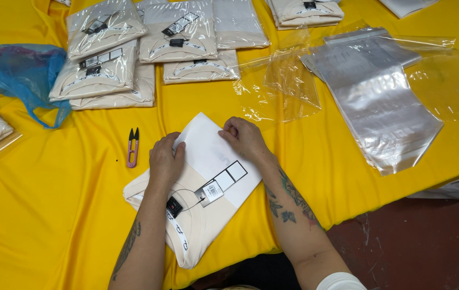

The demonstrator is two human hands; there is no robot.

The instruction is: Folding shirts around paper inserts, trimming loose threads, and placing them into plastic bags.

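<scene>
**Both hands on a folded cream garment**

The left hand (166,161) lies palm-down on the folded cream garment (186,215), fingers curled over the edge of a white sheet (213,156). The right hand (244,138) pinches that sheet's upper edge. The garment sits low at the centre of the yellow worktop (52,215), a hang tag (210,190) on it. Purple snips (132,146) lie at 9 o'clock, bagged garments (132,48) at 11, clear plastic bags (380,102) at 2, and a blue bag (20,75) at 10.
</scene>
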